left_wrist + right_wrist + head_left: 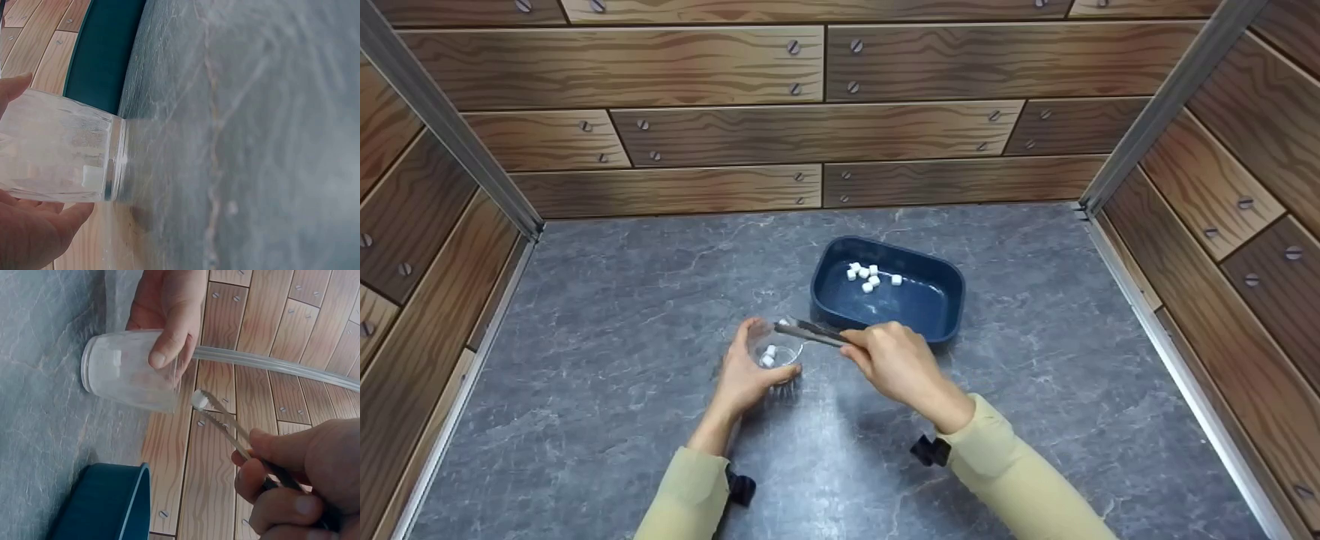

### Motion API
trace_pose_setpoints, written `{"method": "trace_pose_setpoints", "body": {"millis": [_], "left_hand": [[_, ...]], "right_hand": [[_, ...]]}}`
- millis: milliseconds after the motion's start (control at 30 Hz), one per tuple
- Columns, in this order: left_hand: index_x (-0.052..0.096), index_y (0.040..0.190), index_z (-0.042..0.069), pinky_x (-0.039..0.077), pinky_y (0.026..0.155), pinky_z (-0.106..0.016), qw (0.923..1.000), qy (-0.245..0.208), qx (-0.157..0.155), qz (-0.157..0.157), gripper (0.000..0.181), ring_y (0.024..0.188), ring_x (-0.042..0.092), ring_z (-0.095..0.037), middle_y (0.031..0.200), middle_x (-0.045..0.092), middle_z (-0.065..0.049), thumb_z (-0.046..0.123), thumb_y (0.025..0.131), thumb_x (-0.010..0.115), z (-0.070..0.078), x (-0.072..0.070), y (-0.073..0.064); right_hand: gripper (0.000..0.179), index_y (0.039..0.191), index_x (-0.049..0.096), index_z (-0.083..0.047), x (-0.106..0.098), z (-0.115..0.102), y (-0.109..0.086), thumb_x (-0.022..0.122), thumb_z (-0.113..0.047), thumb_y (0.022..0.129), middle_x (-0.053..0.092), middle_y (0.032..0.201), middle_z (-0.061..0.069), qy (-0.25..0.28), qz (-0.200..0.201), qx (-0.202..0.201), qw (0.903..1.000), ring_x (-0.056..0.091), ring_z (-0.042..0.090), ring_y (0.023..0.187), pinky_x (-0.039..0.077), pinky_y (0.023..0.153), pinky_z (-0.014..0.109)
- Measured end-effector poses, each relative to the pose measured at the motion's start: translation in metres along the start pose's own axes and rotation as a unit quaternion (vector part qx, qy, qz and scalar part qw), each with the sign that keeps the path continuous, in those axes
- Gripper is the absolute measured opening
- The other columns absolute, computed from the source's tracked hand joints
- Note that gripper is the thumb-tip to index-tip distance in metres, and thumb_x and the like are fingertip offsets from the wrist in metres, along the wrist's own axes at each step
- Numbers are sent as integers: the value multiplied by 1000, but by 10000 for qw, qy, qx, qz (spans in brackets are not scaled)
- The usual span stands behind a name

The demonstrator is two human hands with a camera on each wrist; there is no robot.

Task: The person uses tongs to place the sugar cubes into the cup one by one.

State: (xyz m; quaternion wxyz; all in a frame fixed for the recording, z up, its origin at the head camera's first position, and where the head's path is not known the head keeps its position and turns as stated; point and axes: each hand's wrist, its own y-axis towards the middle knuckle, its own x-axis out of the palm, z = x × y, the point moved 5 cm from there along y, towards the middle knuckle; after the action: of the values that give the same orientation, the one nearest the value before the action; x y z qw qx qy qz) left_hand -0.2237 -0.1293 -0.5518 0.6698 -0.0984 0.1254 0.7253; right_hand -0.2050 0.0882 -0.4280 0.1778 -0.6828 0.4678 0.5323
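Note:
My left hand grips a clear plastic cup that stands upright on the grey surface. A few small white cubes lie inside the cup. With curled fingers, my right hand holds a pair of tongs with serrated tips. In the right wrist view, those tips pinch one white cube just above the cup's mouth, apart from the rim. To the right of the cup sits a dark blue basin, with several white cubes on its bottom, mostly toward its left side.
The grey marbled surface spreads around the cup and basin. Wood-patterned panels wall off the back and both sides, with metal rails along the corners and side edges. The basin's near-left wall stands close to the tongs.

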Motion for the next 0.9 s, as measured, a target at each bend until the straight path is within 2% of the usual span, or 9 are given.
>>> {"method": "trace_pose_setpoints", "body": {"millis": [133,267,500,633,733,800,900], "left_hand": [[40,142,4,31,109,-47,10000,39,-36,19,99,130,45,-32,139,53,-15,23,62,94,-1,0,0],[40,142,4,31,109,-47,10000,-16,-37,0,99,130,45,-32,139,53,-15,23,62,94,-1,0,0],[40,141,3,31,110,-44,10000,-90,3,-39,97,129,45,-31,137,54,-16,22,63,94,0,0,0],[40,141,2,31,110,-45,10000,-65,8,-33,97,129,45,-32,137,54,-16,21,63,94,1,-1,0],[40,141,2,30,110,-46,10000,-20,-2,-31,97,129,45,-33,137,54,-16,21,63,93,0,-1,0],[40,141,2,30,110,-47,10000,-13,1,-28,96,129,45,-33,136,54,-16,21,63,93,0,-1,0],[41,140,3,30,110,-47,10000,-12,12,-24,96,129,45,-33,136,54,-16,22,63,94,-1,-1,0]], "right_hand": [[20,109,73,-15,2,2,0,64,-27,97,60,71,-7,149,-97,135,9998,46,6,50,40,45,26],[21,107,74,-16,0,13,0,65,-31,96,60,70,-8,157,6,464,9988,45,6,47,38,42,26],[42,109,73,-4,-3,45,-1,64,-43,94,65,73,5,-212,32,1176,9928,48,13,47,38,41,29],[47,102,74,-2,-7,64,-4,63,-47,93,70,80,13,-495,111,1518,9871,61,24,57,47,46,38],[49,99,74,-1,-10,78,-6,63,-48,93,71,86,18,-679,227,1731,9823,65,31,64,51,50,44],[49,98,74,0,-11,86,-7,63,-48,93,71,86,19,-751,287,1839,9796,64,31,60,50,48,44],[47,93,73,0,-13,97,-9,64,-46,93,68,75,16,-858,354,1948,9764,57,25,51,45,43,40]]}}
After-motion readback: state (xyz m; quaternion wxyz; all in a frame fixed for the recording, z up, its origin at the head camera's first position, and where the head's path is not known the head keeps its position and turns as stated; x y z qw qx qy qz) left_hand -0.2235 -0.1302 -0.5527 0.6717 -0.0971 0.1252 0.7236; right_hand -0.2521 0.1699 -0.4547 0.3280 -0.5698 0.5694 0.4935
